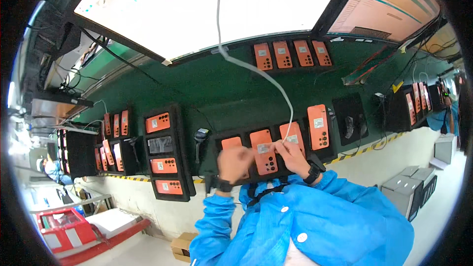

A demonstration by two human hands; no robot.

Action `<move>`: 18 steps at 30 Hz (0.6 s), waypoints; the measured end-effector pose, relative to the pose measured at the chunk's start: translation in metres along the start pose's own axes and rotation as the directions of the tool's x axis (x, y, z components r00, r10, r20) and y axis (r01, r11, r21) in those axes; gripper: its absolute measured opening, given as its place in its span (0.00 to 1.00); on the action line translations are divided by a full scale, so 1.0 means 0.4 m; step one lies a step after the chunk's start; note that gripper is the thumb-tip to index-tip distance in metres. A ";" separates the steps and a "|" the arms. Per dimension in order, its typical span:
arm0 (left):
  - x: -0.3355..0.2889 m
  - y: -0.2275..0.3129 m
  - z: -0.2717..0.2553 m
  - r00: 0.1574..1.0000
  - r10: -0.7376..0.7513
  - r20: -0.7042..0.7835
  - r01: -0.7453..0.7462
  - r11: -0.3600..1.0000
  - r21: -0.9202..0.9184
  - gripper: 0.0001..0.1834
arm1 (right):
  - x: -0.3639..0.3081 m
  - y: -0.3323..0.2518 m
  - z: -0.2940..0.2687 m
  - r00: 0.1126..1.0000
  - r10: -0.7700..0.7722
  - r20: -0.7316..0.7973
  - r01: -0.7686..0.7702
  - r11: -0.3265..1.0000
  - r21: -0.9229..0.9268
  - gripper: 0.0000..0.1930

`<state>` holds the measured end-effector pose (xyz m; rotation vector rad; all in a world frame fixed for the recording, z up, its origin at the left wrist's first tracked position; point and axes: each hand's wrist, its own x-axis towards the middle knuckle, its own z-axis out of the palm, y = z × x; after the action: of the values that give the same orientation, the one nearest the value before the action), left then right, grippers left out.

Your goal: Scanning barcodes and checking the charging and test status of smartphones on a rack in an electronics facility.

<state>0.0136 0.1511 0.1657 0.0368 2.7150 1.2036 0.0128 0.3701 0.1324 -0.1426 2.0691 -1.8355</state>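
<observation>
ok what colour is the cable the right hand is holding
White. The cable runs down to the right hand, clearest in the head view.

A long dark green desk (212, 81) runs across the view, edged with yellow and black striped tape (362, 151). At twelve o'clock a large, brightly glowing white screen (207, 5) hangs above it; at one o'clock sits a second screen (389, 2) showing coloured rows. Black cables (106, 47) trail at ten o'clock. The pale floor (433, 197) holds grey boxes (409, 189) at four o'clock, a cardboard box (181, 246) at six, and a red cart (69, 231) at eight.
</observation>
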 end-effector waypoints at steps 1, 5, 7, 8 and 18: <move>0.004 -0.098 -0.026 0.956 0.033 -0.291 -0.033 0.999 0.005 0.10 | 0.000 0.008 0.014 1.000 0.010 -0.014 -0.011 1.000 -0.005 0.18; 0.026 -0.463 -0.081 0.791 -0.364 -0.492 0.535 0.802 0.267 0.28 | 0.016 -0.028 0.090 0.972 0.224 0.078 -0.236 0.941 0.243 0.26; 0.049 -0.547 -0.061 0.781 -0.550 -0.295 0.617 0.751 0.235 0.31 | 0.028 -0.038 0.156 0.990 0.143 0.007 -0.137 0.928 0.346 0.24; 0.052 -0.571 -0.050 0.792 -0.531 -0.300 0.607 0.739 0.293 0.31 | 0.039 -0.030 0.179 0.992 0.114 0.048 -0.123 0.943 0.309 0.24; -0.167 -0.352 -0.116 0.897 -0.378 -0.231 0.235 0.848 -0.474 0.16 | 0.093 -0.027 0.293 0.957 0.287 0.039 -0.287 0.921 0.262 0.20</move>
<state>0.0784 0.0160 0.1023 -0.6865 2.4727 1.7990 0.0161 0.2467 0.1255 0.2219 1.7126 -1.8989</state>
